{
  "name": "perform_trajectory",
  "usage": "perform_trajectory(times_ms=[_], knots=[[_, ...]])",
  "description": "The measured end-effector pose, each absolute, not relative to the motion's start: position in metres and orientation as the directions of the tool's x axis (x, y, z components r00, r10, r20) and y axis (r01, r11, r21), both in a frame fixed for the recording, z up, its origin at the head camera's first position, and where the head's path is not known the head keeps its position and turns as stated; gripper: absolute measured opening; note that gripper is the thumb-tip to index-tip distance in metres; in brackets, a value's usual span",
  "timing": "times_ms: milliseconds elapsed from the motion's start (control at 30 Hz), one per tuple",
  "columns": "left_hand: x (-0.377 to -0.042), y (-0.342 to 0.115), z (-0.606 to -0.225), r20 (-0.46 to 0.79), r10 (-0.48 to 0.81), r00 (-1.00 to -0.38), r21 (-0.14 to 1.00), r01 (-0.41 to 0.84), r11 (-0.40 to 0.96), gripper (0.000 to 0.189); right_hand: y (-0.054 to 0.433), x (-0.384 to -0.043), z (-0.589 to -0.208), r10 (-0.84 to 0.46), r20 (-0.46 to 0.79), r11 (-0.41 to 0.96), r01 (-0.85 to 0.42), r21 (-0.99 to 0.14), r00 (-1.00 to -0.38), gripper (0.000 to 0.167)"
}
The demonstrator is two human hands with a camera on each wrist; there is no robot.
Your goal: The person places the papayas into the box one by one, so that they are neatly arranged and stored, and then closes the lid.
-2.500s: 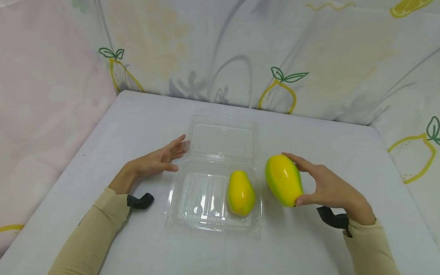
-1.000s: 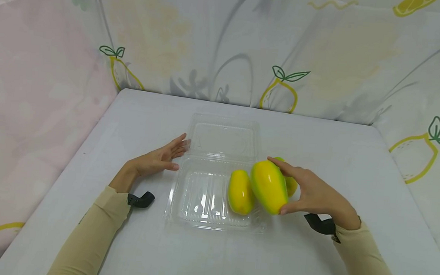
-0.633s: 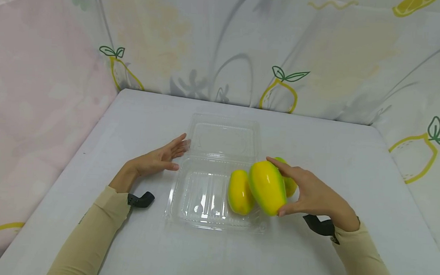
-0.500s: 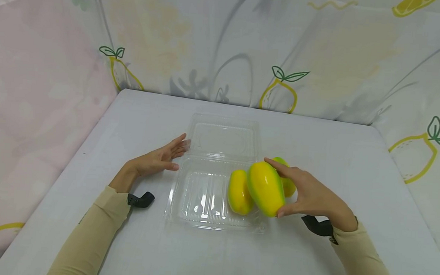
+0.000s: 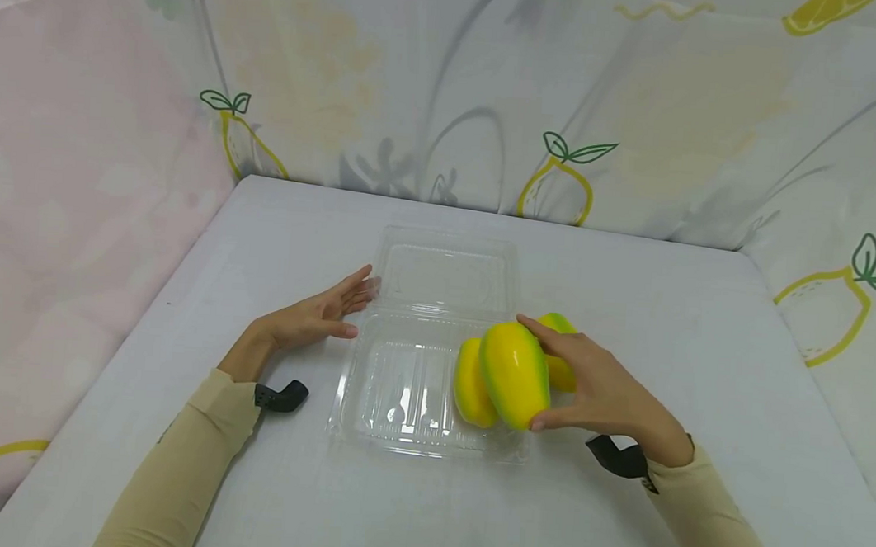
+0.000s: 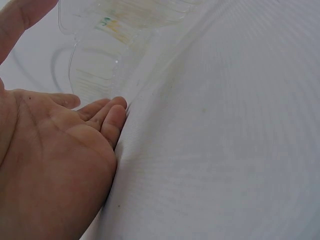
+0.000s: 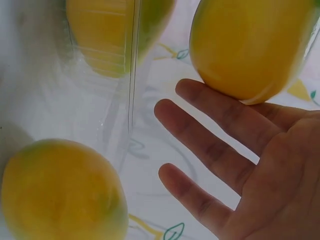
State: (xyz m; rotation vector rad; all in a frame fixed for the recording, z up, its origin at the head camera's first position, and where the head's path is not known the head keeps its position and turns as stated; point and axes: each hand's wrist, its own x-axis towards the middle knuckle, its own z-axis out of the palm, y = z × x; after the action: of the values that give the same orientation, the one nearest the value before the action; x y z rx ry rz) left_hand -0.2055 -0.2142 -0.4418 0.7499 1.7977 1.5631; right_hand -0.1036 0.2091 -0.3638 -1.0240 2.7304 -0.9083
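In the head view my right hand point(image 5: 599, 389) holds a yellow-green mango point(image 5: 514, 377) by its ends, between thumb and index finger. The other fingers are spread out in the right wrist view. The held mango overlaps a second mango point(image 5: 469, 382), which lies in the right part of a clear plastic clamshell container point(image 5: 387, 386). Partly hidden behind my right hand, a third mango point(image 5: 560, 325) rests on the table just right of the container. My left hand point(image 5: 313, 312) rests on its edge with loose, extended fingers, fingertips right at the container's left side near the hinge.
The container's flat lid point(image 5: 445, 274) lies opened out toward the back of the white table point(image 5: 264, 479). Behind and beside the table hangs a fabric backdrop point(image 5: 418, 82) with lemon drawings. Black wrist mounts point(image 5: 281, 396) sit at both cuffs.
My right hand has carried the held mango leftward from beside the container to over its right part. The third mango has come into view behind the hand. My left hand stays put.
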Motion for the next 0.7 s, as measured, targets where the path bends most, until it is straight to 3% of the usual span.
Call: perform_trajectory(times_ms=[333, 700], knots=[[-0.205, -0.217, -0.442, -0.088, 0.763, -0.640, 0.991, 0.019, 0.130, 0.099, 0.197, -0.101, -0.364, -0.605, 0.155, 0.618, -0.584, -0.526, -0.781, 0.114], [-0.204, -0.219, -0.441, -0.109, 0.761, -0.640, 0.986, 0.026, 0.164, 0.098, 0.183, -0.097, -0.366, -0.588, 0.108, 0.641, -0.543, -0.542, -0.802, 0.115]])
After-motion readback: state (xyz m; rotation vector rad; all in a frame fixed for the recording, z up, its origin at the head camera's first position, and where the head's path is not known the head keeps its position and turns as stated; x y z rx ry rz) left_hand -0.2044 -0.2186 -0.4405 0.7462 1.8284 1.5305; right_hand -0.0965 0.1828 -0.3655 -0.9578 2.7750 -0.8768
